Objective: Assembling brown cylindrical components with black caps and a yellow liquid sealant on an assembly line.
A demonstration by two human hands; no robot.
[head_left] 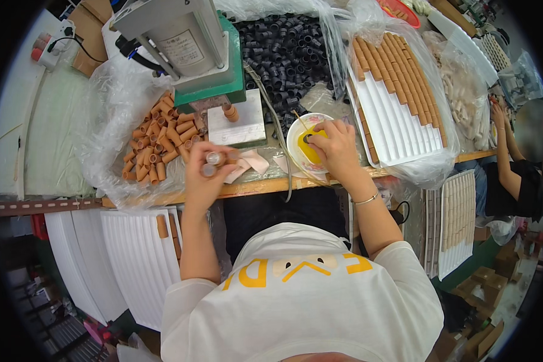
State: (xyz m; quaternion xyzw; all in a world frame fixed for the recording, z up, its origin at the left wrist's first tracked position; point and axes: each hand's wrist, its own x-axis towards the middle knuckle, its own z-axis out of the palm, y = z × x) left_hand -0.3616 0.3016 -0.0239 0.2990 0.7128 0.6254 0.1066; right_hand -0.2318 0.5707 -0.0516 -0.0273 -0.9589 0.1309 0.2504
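My left hand (200, 175) is closed around a few small tan tubes (230, 155) whose round ends look pale or clear. It hovers at the front edge of the bench, beside a crumpled pale cloth (251, 164). My right hand (338, 146) pinches a small black ring-shaped part (308, 139) over a white bowl (291, 136). Yellow liquid (308, 154) fills the bowl's bottom, and a thin stick (300, 119) leans on its rim. Ahead, one tan tube (230, 113) stands upright on the metal block (247, 130) under a green and grey press (214, 84).
Loose tan tubes (157, 142) lie heaped on plastic at left. Black fittings (283, 48) are piled behind the bowl. At right, a white ribbed tray (383, 130) holds rows of tan tubes. A cable (277, 120) crosses the bench. Another person (513, 175) sits at far right.
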